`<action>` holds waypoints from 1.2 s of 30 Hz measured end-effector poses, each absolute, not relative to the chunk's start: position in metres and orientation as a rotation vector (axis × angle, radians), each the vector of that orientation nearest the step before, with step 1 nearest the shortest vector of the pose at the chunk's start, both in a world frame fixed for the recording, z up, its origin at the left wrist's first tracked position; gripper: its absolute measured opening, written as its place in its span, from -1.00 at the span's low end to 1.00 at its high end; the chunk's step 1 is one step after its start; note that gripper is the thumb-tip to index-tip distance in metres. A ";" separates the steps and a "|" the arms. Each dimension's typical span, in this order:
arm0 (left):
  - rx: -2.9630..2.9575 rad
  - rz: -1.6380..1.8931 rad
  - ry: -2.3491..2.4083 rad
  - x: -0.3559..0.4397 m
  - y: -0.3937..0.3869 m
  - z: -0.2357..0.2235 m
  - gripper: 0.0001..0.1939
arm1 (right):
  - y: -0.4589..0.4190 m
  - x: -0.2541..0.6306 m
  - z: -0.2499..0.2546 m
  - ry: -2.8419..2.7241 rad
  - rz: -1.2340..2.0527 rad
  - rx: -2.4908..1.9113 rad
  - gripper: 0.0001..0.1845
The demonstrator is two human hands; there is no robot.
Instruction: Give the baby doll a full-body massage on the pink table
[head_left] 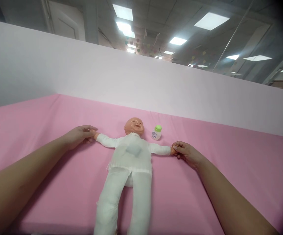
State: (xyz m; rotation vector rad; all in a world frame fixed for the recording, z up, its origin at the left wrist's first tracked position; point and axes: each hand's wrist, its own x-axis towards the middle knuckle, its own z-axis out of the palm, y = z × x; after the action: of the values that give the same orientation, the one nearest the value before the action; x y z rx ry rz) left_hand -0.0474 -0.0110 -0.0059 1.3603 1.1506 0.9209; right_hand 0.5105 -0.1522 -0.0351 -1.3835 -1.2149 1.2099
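Observation:
A baby doll (133,156) with a white cloth body lies on its back, its arms stretched out to both sides. My left hand (81,135) is closed around the doll's hand on the left. On the other side, my right hand (186,152) pinches the doll's other hand between thumb and fingers. Beside the doll's head stands a small clear bottle (156,133) with a green cap, touched by neither hand. The ends of the doll's legs run out of view at the bottom.
A pink sheet (180,195) covers the surface under the doll, with some creases. Behind it rises a plain white wall (102,75). Above the wall, a glass pane (229,45) shows bright ceiling lights.

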 end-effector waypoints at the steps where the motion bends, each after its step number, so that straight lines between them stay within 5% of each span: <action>1: 1.379 0.920 1.170 -0.047 -0.011 -0.006 -0.56 | -0.152 0.510 -0.036 -1.228 1.191 -1.406 -0.64; 13: 1.349 0.938 1.239 -0.043 -0.010 -0.005 -0.58 | -0.148 0.513 -0.040 -1.257 1.021 -1.595 -0.56; 22: 1.360 0.883 1.139 -0.048 -0.012 -0.003 -0.50 | -0.162 0.511 -0.025 -1.201 1.365 -1.304 -0.52; 28: 1.447 0.869 1.219 -0.044 -0.012 -0.004 -0.63 | -0.159 0.502 -0.027 -1.274 1.298 -1.393 -0.70; 36: 1.503 0.842 1.185 -0.047 -0.006 -0.011 -0.66 | -0.158 0.496 -0.025 -1.301 1.108 -1.635 -0.51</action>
State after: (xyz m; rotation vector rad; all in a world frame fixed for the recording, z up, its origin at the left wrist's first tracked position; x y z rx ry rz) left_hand -0.0474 -0.0060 -0.0114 1.5025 1.1854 0.8420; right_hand 0.4963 -0.1582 -0.0255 -1.6350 -1.3014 1.1085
